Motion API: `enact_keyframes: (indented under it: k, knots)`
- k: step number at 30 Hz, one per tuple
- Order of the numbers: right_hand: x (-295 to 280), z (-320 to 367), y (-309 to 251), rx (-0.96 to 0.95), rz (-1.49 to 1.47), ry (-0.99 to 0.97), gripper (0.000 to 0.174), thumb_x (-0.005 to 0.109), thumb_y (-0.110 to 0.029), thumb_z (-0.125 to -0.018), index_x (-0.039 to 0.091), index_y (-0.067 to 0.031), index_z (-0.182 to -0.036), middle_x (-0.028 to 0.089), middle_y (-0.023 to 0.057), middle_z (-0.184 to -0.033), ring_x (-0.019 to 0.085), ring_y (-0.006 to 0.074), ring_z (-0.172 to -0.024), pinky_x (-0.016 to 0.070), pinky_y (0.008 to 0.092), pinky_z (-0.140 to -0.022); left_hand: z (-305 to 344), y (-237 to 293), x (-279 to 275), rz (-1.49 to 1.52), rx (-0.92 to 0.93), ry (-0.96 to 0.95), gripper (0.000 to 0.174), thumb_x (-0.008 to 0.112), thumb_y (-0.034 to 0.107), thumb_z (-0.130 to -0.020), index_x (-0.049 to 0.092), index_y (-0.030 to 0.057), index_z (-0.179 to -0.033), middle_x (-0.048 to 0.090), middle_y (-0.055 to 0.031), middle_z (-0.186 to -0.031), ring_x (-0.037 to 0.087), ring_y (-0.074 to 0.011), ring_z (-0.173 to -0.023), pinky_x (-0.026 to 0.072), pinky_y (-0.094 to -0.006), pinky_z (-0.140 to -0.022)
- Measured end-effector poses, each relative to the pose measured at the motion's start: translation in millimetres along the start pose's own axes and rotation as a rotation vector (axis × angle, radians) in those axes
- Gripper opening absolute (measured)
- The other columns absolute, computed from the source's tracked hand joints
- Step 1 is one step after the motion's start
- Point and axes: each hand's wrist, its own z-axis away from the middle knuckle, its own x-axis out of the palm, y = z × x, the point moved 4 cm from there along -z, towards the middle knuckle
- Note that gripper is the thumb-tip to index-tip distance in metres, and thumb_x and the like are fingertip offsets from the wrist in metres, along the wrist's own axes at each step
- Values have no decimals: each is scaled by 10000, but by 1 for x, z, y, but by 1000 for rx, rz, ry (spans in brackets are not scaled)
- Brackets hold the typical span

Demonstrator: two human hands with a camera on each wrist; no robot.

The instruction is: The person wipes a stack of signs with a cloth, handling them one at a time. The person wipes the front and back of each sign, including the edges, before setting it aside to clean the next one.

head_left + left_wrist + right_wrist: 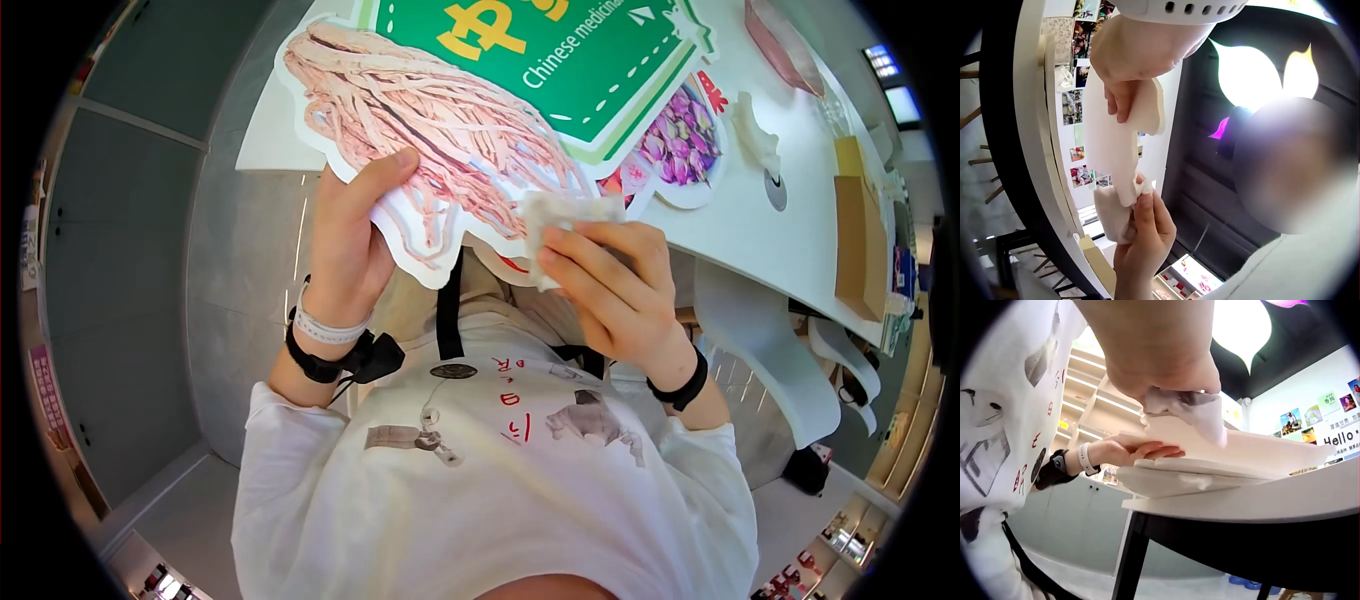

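1. Nearest in my head feed, the right hand (pixel 625 285) pinches a pale cloth (pixel 575 212) against the right end of the root-picture cutout (pixel 440 120), my landmark. From the left wrist, its thumb appears to press from the cutout's underside.
2. The left hand (pixel 355 225) pinches the cutout's near left edge, thumb on the printed face, fingers beneath. So the cutout lies between both hands, reaching forward of them.
3. I judge the cutout light and stiff, like foam board, its smooth print a little slippery; the narrow tips could crease. I'd take hold at the broad body, where the left hand is. The cloth looks limp and nearly weightless, fine bunched in fingertips.
4. Just beyond the cutout is a green panel (pixel 580 75); I can't tell whether they're joined.
5. Right of the cutout, a flower-picture cutout (pixel 685 145) lies on the white table (pixel 790 250).
6. Farther right of my landmark are a crumpled tissue (pixel 757 135) and a cardboard box (pixel 860 250).
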Motion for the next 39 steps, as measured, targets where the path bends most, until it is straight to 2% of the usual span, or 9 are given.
enact_keyframes:
  k: [7, 14, 18, 19, 23, 27, 31, 34, 39]
  knots:
    - [8, -22, -16, -53, -31, -19, 309, 660, -31, -678, 700, -26, -985, 682, 75, -1079, 599, 264, -944, 453, 357, -762, -1, -7, 3, 9, 18, 20, 467, 585, -6, -850, 433, -35, -1291, 575, -146, -1204, 604, -233, -1072, 516, -357, -898]
    - [8, 3, 3, 21, -94, -49, 329, 708, -94, -714, 702, -90, -1043, 645, -17, -1163, 594, 199, -1004, 452, 337, -797, 4, -2, 4, -6, 46, 13, 460, 592, -6, -847, 442, -29, -1281, 579, -139, -1194, 599, -228, -1074, 504, -353, -912]
    - [17, -15, -10, -41, -44, -40, 275, 659, -35, -710, 703, -45, -982, 672, 90, -1106, 599, 282, -1001, 455, 372, -773, 5, -10, 14, 38, 38, 14, 452, 606, -9, -843, 452, -25, -1268, 582, -137, -1187, 596, -223, -1075, 496, -351, -922]
    - [10, -16, -2, -16, -160, -105, 271, 637, -14, -747, 703, -85, -1000, 667, 37, -1136, 594, 222, -1033, 452, 338, -819, 7, -9, 14, 16, 66, 27, 452, 610, -10, -842, 454, -24, -1266, 583, -137, -1187, 596, -222, -1075, 495, -351, -923]
    - [1, 0, 21, 269, -486, -96, 347, 643, 36, -717, 685, -51, -1051, 638, 85, -1190, 559, 259, -1079, 440, 382, -888, 13, -7, 14, 36, 106, 23, 437, 616, -5, -851, 462, -12, -1260, 584, -130, -1187, 594, -216, -1077, 493, -350, -922]
    - [15, -12, -6, 202, -242, -28, 201, 525, -69, -941, 610, -30, -1119, 626, 140, -1199, 559, 290, -1091, 444, 362, -927, 12, -13, 20, 69, 114, 15, 421, 612, 2, -861, 468, -6, -1256, 590, -119, -1181, 595, -200, -1068, 496, -335, -901]
    - [15, -15, 0, 224, -233, -99, 312, 471, 84, -877, 551, -13, -1163, 621, 129, -1198, 542, 280, -1103, 441, 363, -921, 15, -12, 23, 49, 147, 39, 405, 607, -1, -863, 477, -9, -1247, 599, -114, -1166, 600, -193, -1055, 498, -324, -885]
    - [27, -10, 6, 325, -388, -35, 472, 615, -6, -734, 677, -189, -1164, 629, 60, -1136, 556, 261, -1052, 431, 354, -868, 13, -12, 19, 34, 105, 8, 390, 603, -6, -862, 488, -12, -1235, 604, -115, -1158, 607, -198, -1045, 499, -327, -889]
    - [19, -10, 3, 312, -309, 24, 442, 653, -27, -709, 699, -196, -1115, 610, 46, -1118, 561, 248, -1023, 439, 372, -863, 13, -16, 22, 88, 104, 34, 373, 601, -7, -861, 497, -16, -1220, 607, -117, -1153, 614, -204, -1035, 503, -332, -890]
